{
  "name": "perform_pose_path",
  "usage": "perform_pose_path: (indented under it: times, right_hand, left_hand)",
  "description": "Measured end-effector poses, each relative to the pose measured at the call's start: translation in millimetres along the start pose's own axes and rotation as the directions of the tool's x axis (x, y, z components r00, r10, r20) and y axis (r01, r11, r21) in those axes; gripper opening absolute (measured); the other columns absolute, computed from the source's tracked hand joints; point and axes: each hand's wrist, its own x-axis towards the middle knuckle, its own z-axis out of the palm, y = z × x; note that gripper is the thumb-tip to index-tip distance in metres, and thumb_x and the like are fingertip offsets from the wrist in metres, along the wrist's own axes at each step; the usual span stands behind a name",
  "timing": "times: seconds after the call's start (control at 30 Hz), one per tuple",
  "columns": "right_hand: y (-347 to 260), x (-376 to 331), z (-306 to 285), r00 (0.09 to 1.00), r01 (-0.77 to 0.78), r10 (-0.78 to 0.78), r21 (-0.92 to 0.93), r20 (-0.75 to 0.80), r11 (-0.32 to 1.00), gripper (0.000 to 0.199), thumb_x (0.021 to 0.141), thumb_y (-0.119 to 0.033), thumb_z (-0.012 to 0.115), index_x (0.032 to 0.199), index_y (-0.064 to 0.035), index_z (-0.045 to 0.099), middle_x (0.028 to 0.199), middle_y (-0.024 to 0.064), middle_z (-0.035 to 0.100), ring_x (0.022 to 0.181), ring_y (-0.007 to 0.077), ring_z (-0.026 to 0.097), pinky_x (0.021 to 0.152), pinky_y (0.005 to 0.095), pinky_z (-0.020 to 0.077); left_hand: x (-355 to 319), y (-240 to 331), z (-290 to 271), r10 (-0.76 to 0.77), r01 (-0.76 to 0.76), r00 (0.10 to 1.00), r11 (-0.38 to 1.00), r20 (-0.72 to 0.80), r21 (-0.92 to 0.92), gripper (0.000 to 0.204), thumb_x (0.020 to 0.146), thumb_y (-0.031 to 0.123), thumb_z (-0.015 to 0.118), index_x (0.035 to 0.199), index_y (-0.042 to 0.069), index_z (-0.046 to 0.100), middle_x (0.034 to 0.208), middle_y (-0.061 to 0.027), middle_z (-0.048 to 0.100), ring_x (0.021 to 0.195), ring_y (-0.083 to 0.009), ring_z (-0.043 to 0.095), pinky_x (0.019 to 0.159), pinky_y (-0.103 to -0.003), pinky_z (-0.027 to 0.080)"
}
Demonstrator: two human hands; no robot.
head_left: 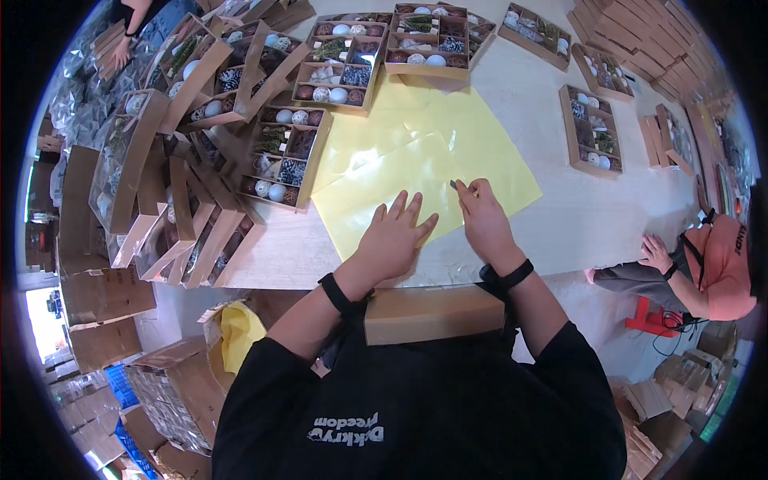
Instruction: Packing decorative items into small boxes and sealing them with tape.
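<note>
A: Which hand is doing the work?

B: The right hand [480, 206]: its fingers pinch a small dark blade-like tool [454, 185], tip toward ten o'clock, over the yellow sheets [400, 172].

A: And the left hand [395, 238]?

B: At about nine o'clock from the right. It is spread flat on the sheets, fingers apart, grasping nothing.

A: So where exactly are the sheets?

B: On the desk [512, 88], under both hands and stretching from there toward eleven o'clock. They seem to overlap.

A: How much is done?

B: The sheets are laid out, and the tool is in the grip. I'd judge their handling as under way and unfinished. Edges cross the yellow surface, but I can't tell cuts from overlaps, or how much is left.

A: And farther out, still reckoning from the right hand?

B: A compartmented ornament box [427, 40] near eleven o'clock, another ornament box [592, 132] at two. Both look filled already, with balls and pinecones among the contents. A leaning pile of boxes [188, 232] stands at nine, and a plain cardboard box [434, 318] sits near seven, by the desk's near edge.
</note>
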Motion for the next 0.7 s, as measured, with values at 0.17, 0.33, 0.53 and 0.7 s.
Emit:
perform_pose_path:
  times: [0.17,0.33,0.53,0.7]
  right_hand:
    - [-3.0,11.0,-3.9,0.995,0.041,-0.033,-0.087,0.09,0.995,0.048,0.092,0.002,0.053,0.139,-0.001,0.06,0.113,0.0195,0.054,0.1,0.0367,0.065,0.084,0.0421,0.0565]
    - [-6.0,19.8,-9.3,0.99,0.084,-0.074,-0.086,0.119,0.993,0.048,0.092,0.002,0.053,0.139,-0.0033,0.06,0.112,0.0192,0.054,0.101,0.0365,0.065,0.085,0.0423,0.0562]
    - [-3.8,25.8,-8.8,0.988,0.121,-0.107,-0.129,0.108,0.984,0.045,0.092,0.001,0.052,0.135,-0.0066,0.064,0.11,0.0196,0.054,0.098,0.0362,0.064,0.085,0.0424,0.0557]
    - [6.9,31.4,-24.0,0.998,-0.041,0.045,0.09,-0.045,0.995,0.043,0.092,0.0,0.053,0.13,-0.0122,0.068,0.104,0.018,0.055,0.093,0.0354,0.062,0.083,0.0424,0.0538]
  left_hand:
    - [4.3,-3.7,-0.5,0.013,-0.013,0.998,1.0,0.062,0.003,0.071,0.088,0.02,0.071,0.155,0.022,0.049,0.163,-0.0224,0.036,0.15,-0.0453,0.034,0.116,-0.058,0.038]
    - [4.9,-5.1,-4.2,0.017,-0.017,0.996,1.0,0.089,-0.002,0.072,0.087,0.02,0.072,0.155,0.022,0.049,0.164,-0.0232,0.035,0.15,-0.0462,0.034,0.116,-0.058,0.038]
    - [4.5,-6.4,-9.9,0.026,-0.024,0.993,1.0,0.118,-0.019,0.071,0.088,0.022,0.07,0.155,0.022,0.049,0.164,-0.0226,0.034,0.151,-0.0458,0.033,0.115,-0.059,0.039]
    - [3.1,-13.6,-12.7,0.082,-0.078,0.992,0.996,0.091,-0.041,0.067,0.087,0.024,0.07,0.152,0.022,0.052,0.163,-0.0229,0.037,0.151,-0.0456,0.033,0.117,-0.058,0.037]
